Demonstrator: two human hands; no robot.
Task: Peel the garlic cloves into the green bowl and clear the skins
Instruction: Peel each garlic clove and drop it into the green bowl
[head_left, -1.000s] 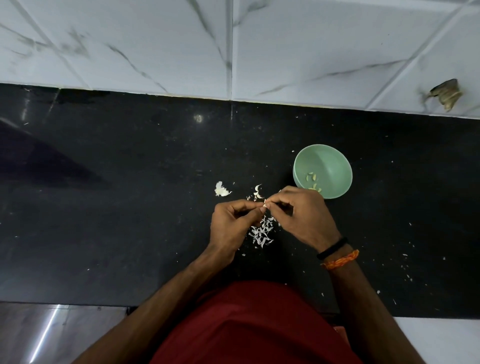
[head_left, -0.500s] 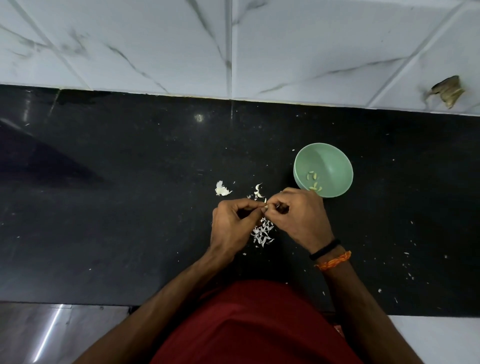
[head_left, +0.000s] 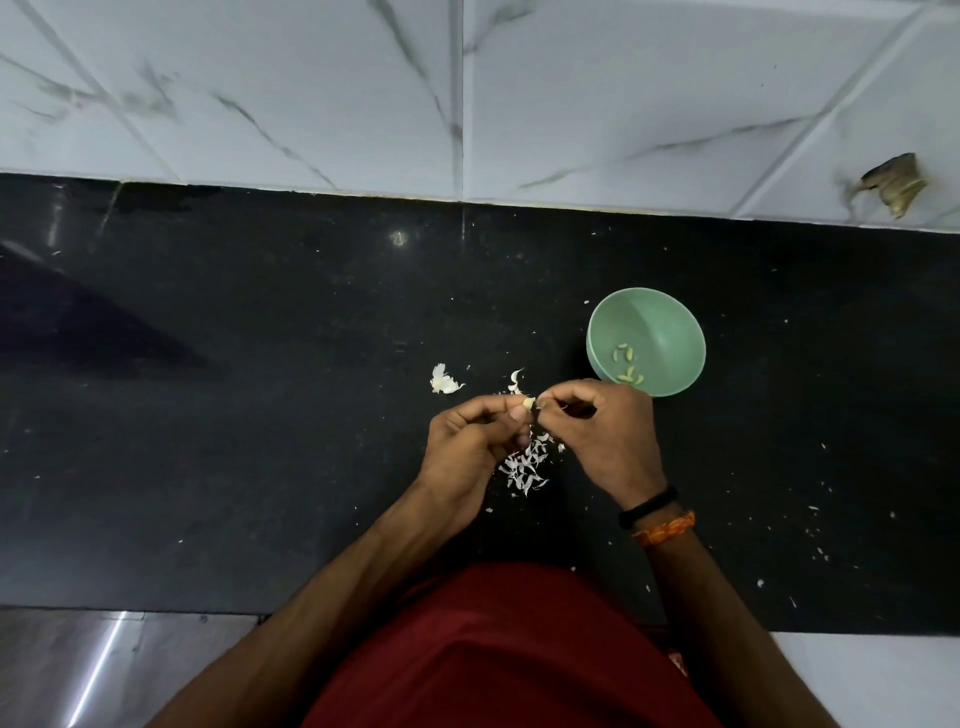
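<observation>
Clove now exposed, pinched between both hands' fingers.

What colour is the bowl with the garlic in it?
The bowl is pale green, seen in the head view.

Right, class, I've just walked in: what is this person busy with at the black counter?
A person is peeling garlic over a black stone counter. The left hand and the right hand both pinch one small pale garlic clove between their fingertips. Below the hands lies a heap of thin white garlic skins. The round green bowl, beside the right hand, already holds a few peeled cloves. The skins have not yet been cleared.
</observation>
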